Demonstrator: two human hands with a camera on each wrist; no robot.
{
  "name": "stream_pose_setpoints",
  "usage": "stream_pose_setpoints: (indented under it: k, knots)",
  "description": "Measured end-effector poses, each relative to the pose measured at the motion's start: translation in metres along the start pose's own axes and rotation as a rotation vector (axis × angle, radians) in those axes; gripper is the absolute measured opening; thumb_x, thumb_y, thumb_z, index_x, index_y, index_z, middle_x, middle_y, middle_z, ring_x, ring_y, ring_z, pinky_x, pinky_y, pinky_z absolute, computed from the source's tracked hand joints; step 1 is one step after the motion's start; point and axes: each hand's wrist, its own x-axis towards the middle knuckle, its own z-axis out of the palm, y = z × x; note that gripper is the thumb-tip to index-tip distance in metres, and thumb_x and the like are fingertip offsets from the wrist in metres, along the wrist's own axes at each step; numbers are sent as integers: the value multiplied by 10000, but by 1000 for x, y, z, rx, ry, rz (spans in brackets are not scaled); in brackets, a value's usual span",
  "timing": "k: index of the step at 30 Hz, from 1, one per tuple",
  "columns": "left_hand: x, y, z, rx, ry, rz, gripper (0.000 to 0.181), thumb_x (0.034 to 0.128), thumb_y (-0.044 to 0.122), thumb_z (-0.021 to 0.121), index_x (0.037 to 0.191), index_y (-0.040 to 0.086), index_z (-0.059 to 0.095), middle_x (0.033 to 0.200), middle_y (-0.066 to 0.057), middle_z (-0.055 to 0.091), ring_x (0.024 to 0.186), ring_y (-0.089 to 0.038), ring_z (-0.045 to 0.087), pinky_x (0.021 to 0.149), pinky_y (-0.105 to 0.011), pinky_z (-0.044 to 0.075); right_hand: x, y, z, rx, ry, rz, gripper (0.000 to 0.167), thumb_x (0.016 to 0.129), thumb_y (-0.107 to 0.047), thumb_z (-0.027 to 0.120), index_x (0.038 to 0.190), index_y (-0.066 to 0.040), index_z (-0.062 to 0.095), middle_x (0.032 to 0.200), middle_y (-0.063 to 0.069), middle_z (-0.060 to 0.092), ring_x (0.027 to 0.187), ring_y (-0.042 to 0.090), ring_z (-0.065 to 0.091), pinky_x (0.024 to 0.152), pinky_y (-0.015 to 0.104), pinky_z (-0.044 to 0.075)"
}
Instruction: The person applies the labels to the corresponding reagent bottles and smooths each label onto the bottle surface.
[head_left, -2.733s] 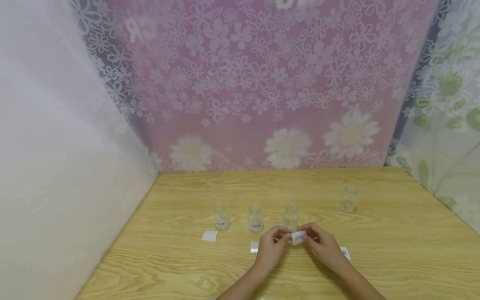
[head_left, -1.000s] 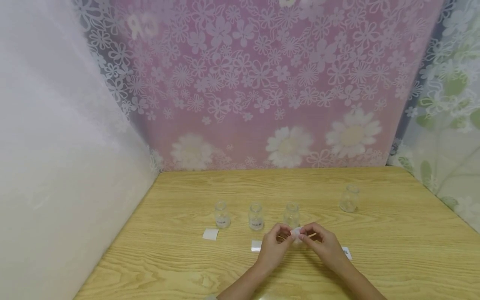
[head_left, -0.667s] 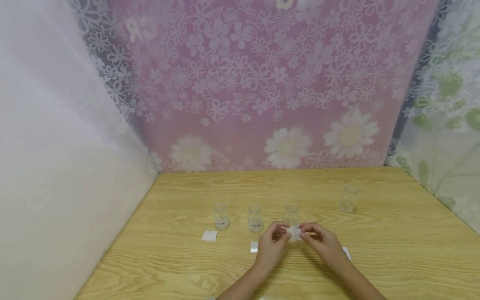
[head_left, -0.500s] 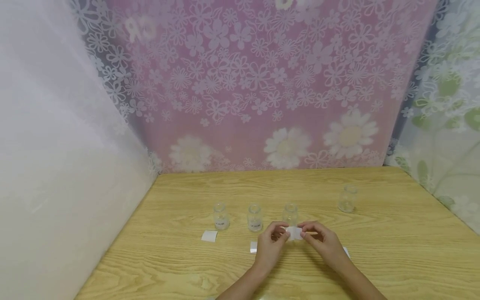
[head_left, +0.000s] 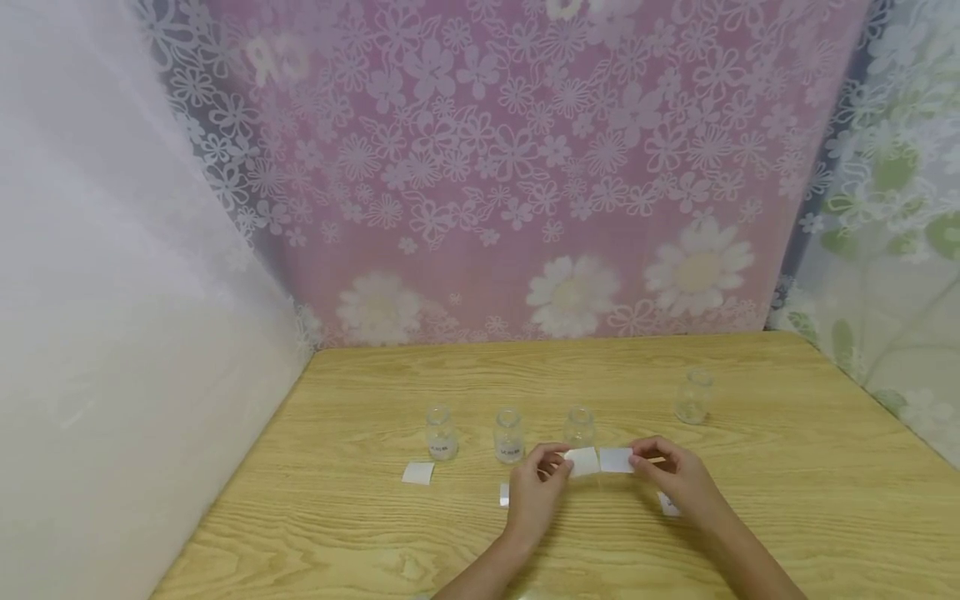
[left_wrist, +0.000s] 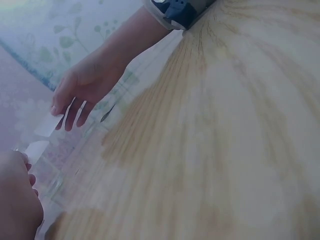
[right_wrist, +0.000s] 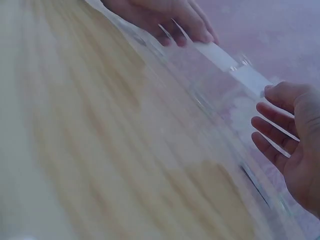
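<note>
In the head view my left hand (head_left: 536,492) pinches a cream-white square of label paper (head_left: 582,462) between thumb and fingers. A bluish-white square of label paper (head_left: 617,460) is pinched at its right edge by my right hand (head_left: 681,483). The two squares lie edge to edge in the air, no writing showing on either; whether they still join is hard to tell. Just behind them stands a clear glass bottle (head_left: 580,423), its lower part hidden. The right wrist view shows the right hand's (right_wrist: 300,135) other fingers spread loosely.
Two glass bottles bearing written labels, a left one (head_left: 442,429) and a middle one (head_left: 509,429), stand on the wooden table (head_left: 375,533). Another bottle (head_left: 693,400) is farther back right. Blank paper (head_left: 417,473), a small piece (head_left: 504,495) and a written label (head_left: 669,503) lie nearby.
The single written label held between both hands has turned over and come apart into two side-by-side squares. My right hand has moved to the right, away from the left.
</note>
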Motion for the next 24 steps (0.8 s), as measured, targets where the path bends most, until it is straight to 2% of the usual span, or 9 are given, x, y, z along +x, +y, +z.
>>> stream_pose_setpoints:
  k: [2, 4, 8, 11, 15, 19, 24]
  knots:
    - [0, 0, -1, 18, -5, -1, 138, 825, 98, 686, 962, 113, 678, 777, 97, 601, 687, -49, 534, 609, -210, 469, 1, 3, -6, 0, 20, 7, 158, 910, -95, 582, 1013, 25, 594, 992, 125, 581, 797, 122, 592, 676, 245, 507]
    - [0, 1, -2, 71, -38, 6, 132, 818, 105, 697, 949, 105, 684, 770, 106, 596, 686, -41, 518, 605, -199, 464, 1, 6, -11, -2, 54, 15, 167, 914, -100, 578, 1012, 35, 592, 989, 115, 578, 809, 99, 583, 680, 242, 505]
    - [-1, 0, -3, 268, -146, 49, 140, 795, 149, 726, 926, 108, 701, 752, 157, 571, 709, -16, 465, 607, -162, 434, 2, 10, -14, -18, 103, 19, 172, 912, -109, 583, 1003, 35, 597, 970, 74, 580, 828, 64, 561, 685, 223, 494]
    - [-2, -1, -4, 407, -179, 124, 147, 772, 183, 748, 899, 120, 710, 755, 165, 583, 725, -6, 433, 613, -141, 398, 3, 11, -13, -28, 108, 13, 153, 904, -99, 594, 993, 25, 608, 948, 58, 588, 827, 66, 557, 679, 212, 492]
    - [-2, -3, -4, 515, -157, 231, 138, 741, 186, 773, 850, 130, 711, 763, 126, 622, 716, -12, 418, 610, -129, 366, 2, 11, -13, -33, 102, 7, 138, 900, -89, 598, 992, 12, 615, 939, 51, 592, 830, 72, 553, 677, 207, 490]
    - [-2, -6, -2, 554, -151, 264, 136, 731, 189, 781, 837, 140, 711, 762, 121, 628, 714, -13, 419, 612, -123, 359, 1, 11, -13, -40, 102, -1, 128, 897, -88, 601, 984, 5, 617, 938, 53, 594, 836, 61, 542, 683, 196, 483]
    - [-2, -6, -2, 518, -154, 243, 127, 755, 195, 763, 862, 149, 712, 781, 145, 610, 731, -4, 427, 617, -123, 374, 1, 10, -12, -56, 108, 1, 121, 894, -95, 607, 962, 5, 619, 925, 66, 603, 834, 51, 538, 683, 190, 478]
